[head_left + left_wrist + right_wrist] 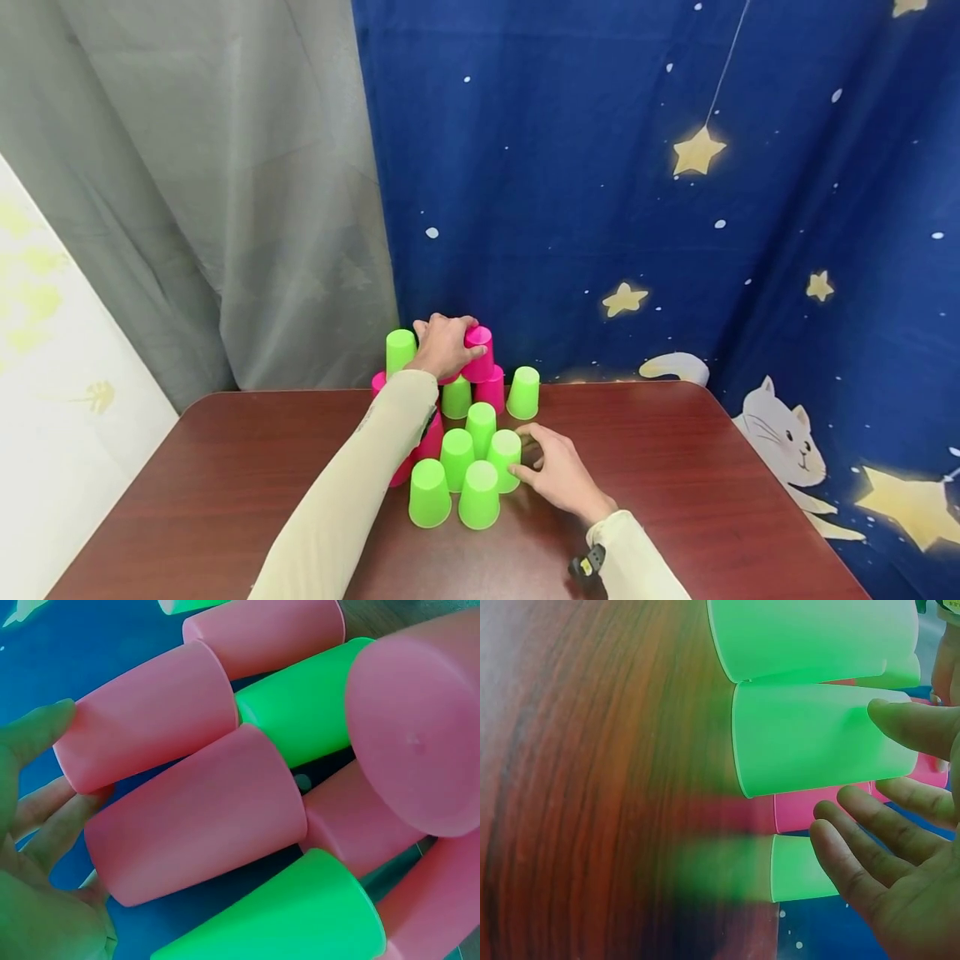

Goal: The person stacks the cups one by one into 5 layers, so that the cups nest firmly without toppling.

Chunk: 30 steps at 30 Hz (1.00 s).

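Upside-down pink and green plastic cups stand in a stacked group on the table. At the back, my left hand [444,346] pinches the base of a raised pink cup [482,363] between thumb and fingers. In the left wrist view, that pink cup [154,712] sits beside another pink cup [199,817], with a green cup [307,701] below. My right hand [558,471] is at the right of the front cups, its thumb and index finger around the upper part of a green cup [504,462]. The other right fingers are spread apart from it.
Several more green cups, such as the front one [478,500], stand close by on the brown table [660,500]. A lone green cup [523,393] is at the back right. Another green cup [401,352] is high at the left. Curtains [525,167] hang behind the table.
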Motion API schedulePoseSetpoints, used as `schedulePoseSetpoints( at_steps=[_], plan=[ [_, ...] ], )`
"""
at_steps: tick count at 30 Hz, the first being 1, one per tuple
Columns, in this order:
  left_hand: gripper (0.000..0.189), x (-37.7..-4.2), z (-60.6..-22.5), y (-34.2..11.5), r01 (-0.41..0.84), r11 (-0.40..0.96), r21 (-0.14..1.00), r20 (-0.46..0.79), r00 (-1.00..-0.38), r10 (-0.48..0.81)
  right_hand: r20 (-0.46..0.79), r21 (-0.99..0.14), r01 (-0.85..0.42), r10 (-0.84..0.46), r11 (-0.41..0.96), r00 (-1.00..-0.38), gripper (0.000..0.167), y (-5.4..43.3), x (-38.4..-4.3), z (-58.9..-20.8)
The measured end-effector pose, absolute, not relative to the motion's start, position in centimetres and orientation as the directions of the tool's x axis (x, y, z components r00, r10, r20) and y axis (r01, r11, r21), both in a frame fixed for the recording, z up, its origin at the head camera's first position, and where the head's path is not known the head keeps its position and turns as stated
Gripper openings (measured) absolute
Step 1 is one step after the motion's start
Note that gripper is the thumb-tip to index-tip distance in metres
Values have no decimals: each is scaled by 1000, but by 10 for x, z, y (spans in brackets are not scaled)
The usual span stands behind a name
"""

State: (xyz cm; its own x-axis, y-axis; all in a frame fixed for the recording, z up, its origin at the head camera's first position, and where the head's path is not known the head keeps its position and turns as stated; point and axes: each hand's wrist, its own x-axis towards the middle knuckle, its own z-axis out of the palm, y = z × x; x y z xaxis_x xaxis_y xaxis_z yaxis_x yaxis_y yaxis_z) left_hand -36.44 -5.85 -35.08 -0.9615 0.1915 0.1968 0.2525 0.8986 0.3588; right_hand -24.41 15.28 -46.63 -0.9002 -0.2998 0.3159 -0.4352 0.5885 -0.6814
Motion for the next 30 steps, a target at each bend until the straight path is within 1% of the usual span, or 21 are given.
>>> schedulePoseSetpoints(
  at_steps=[9,14,19,24,30],
  plan=[
    [60,-365,-352,-59,242,921,305,199,-962,187,318,-692,-443,-310,570,-896,43,148,-245,-466],
    [62,-359,-349,-65,251,914,319,260,-950,171,313,-686,-443,-315,577,-896,46,145,-246,-464],
    [56,-351,-341,-72,292,894,340,335,-926,175,304,-686,-434,-311,584,-900,48,141,-246,-464],
    [49,-330,-334,-90,346,861,373,420,-890,176,312,-684,-443,-316,579,-896,48,138,-247,-467],
    [46,-284,-342,-123,427,809,405,503,-843,193,318,-692,-419,-272,588,-908,46,142,-250,-466]
  ],
)
